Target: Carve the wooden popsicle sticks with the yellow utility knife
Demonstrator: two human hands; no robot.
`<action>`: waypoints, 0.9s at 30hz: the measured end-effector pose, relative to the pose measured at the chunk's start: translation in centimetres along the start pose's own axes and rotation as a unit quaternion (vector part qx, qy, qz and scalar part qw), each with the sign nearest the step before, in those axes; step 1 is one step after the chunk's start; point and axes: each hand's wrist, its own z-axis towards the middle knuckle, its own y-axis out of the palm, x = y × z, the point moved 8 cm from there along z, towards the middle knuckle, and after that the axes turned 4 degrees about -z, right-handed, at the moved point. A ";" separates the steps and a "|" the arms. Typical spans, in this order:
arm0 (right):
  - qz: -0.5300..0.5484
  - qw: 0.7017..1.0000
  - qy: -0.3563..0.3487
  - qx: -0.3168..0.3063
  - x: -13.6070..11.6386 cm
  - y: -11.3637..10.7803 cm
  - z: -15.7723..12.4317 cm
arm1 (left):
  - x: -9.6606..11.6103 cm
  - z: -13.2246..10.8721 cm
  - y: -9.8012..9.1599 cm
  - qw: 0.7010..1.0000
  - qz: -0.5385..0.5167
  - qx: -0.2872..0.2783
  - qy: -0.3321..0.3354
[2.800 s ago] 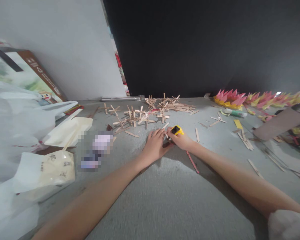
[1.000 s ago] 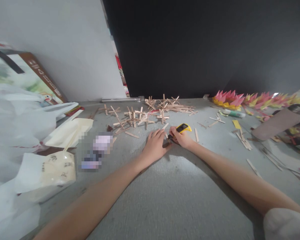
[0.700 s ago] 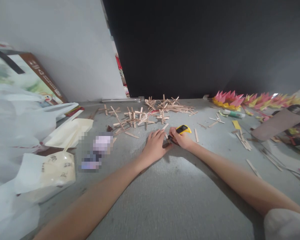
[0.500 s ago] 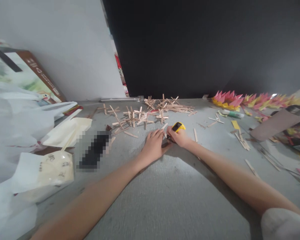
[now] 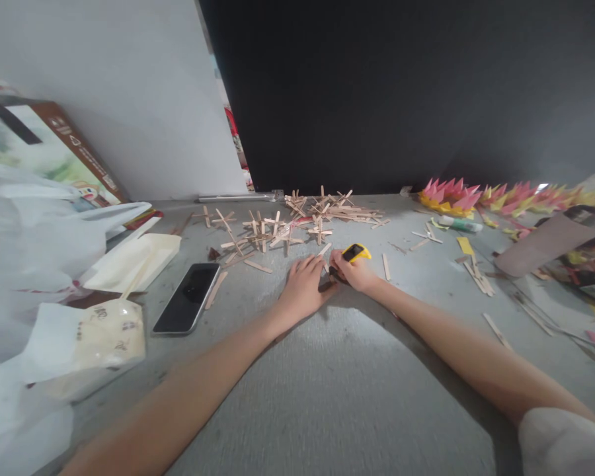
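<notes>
R grip (image 5: 356, 273): clutching ylw/blk tool (image 5: 356, 252) | L grip (image 5: 302, 285): unclenched, palm-down, fingers at wd stick (image 5: 326, 249)

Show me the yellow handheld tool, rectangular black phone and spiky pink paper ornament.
Yellow-and-black handheld tool (image 5: 357, 252), head view: exposed handle.
Rectangular black phone (image 5: 187, 299), head view: screen centre.
Spiky pink-and-yellow paper ornament (image 5: 450, 197), head view: pink spikes.

Your right hand (image 5: 353, 273) has got a yellow tool (image 5: 357, 251), left hand (image 5: 302, 284) alongside, sticks (image 5: 322, 206) all jumbled near the surface's (image 5: 327, 396) far edge.
</notes>
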 end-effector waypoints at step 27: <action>0.056 0.998 0.003 0.033 1.6 -0.1 0.8 | -0.7 0.3 0.0 1.000 0.015 0.009 -0.011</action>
